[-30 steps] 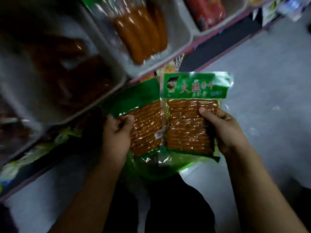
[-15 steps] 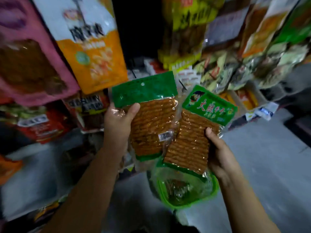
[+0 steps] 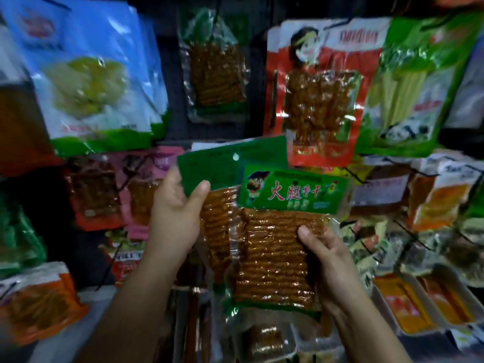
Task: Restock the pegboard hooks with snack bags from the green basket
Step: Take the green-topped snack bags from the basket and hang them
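My left hand [image 3: 175,218] grips a green-topped snack bag [image 3: 230,169] by its left edge, back side toward me, with a hang hole near the top. My right hand [image 3: 330,265] holds a second bag [image 3: 277,247] of brown strips, its green header with red lettering facing me. The two bags overlap, the right one in front. Both are raised in front of the pegboard [image 3: 256,74]. A matching green bag [image 3: 214,69] hangs on a hook above them. The green basket is not in view.
Hanging bags crowd the board: a blue-and-white one [image 3: 91,74] at upper left, a red one [image 3: 322,93] and a green one [image 3: 413,87] at upper right, pink and red ones [image 3: 136,189] at left. White trays [image 3: 424,302] with orange packs sit at lower right.
Both hands have lifted the two bags from low near the floor and basket up to the pegboard. The view has swung upward, and the basket has dropped out of sight.
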Motion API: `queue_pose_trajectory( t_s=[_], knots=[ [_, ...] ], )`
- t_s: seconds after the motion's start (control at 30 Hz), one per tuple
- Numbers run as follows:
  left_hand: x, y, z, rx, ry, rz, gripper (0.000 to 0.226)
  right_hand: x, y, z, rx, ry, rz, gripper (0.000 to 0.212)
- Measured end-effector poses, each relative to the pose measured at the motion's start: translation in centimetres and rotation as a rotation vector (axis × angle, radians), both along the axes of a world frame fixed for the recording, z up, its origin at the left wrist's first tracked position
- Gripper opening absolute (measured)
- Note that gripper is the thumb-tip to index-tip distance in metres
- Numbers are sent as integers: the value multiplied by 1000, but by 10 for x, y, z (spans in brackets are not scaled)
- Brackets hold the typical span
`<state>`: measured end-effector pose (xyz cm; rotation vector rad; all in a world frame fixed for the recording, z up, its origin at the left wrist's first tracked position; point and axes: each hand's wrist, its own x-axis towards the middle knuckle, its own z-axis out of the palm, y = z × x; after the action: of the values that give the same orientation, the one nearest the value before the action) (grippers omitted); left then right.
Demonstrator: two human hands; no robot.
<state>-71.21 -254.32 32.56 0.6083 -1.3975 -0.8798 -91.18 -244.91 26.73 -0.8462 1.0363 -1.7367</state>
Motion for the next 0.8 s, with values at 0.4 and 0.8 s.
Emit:
queue_pose_trajectory(
  t_s=[0.4,0.8],
  knots=[
    [4,-32,85,-283,-310,618,56,-22,-50,120,-243,172,59,31],
    [17,-67,150,-291,-253,347,32,13,-116,156,-371,366,51,25]
  ],
)
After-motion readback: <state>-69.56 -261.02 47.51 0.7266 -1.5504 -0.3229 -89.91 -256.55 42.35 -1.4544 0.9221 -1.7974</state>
